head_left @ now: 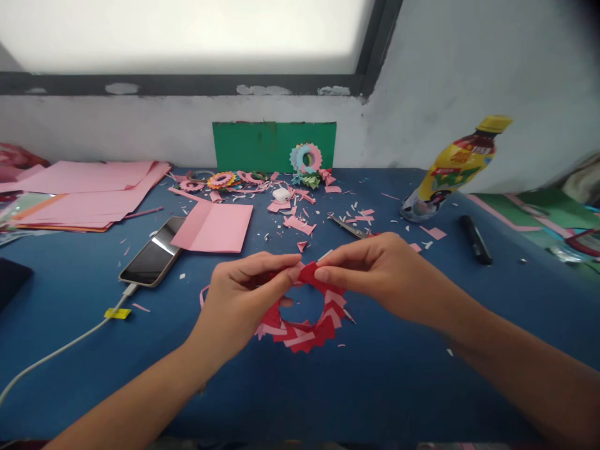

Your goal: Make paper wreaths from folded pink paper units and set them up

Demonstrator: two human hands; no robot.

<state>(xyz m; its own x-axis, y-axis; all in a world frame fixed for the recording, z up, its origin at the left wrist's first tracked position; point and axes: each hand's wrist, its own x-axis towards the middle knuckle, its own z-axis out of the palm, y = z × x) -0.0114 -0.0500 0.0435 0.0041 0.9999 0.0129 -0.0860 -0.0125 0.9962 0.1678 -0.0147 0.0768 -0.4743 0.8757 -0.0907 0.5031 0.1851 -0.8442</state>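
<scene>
Two pinches, by left hand (239, 294) and right hand (389, 272), both clamped on a paper ring (302, 339) above the tabletop (398, 381); beyond, toward the far edge, scissors (347, 227)

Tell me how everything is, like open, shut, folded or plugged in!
Paper ring: curved round, held at its far edge
Left hand: grip closed on the paper ring
Right hand: grip closed on the paper ring
Phone: plugged in, screen dark
Bottle: standing, cap on
Pink card: creased, lying down
Scissors: partly hidden, can't tell if open
Black pen: lying down
Pink sheets: stacked unevenly
Paper scraps: scattered
</scene>
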